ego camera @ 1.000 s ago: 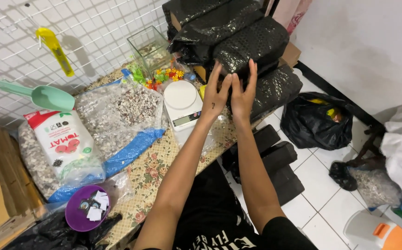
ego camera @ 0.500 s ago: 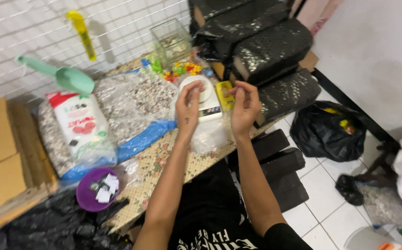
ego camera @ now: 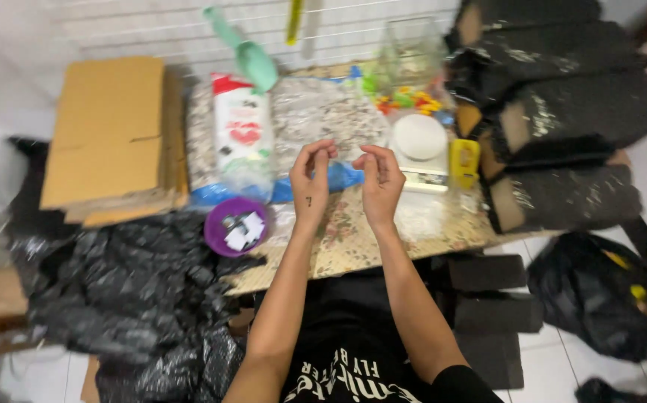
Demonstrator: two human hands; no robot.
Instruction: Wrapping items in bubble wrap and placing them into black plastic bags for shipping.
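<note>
Table point(ego camera: 353, 246) covered in a floral cloth, running beneath both hands. Beyond the fingertips lay a big clear bag of gravel point(ego camera: 316, 123), with a white packet point(ego camera: 243, 142) and a green scoop point(ego camera: 249, 56) resting on it. Just right of the right hand point(ego camera: 380, 183) stood a white scale point(ego camera: 420, 145), a yellow tool point(ego camera: 463, 160) beside it. Left of the left hand point(ego camera: 311, 183) sat a purple bowl point(ego camera: 235, 227), then flat cardboard point(ego camera: 107, 134) further left. Far right, stacked black bags point(ego camera: 562, 112).
</note>
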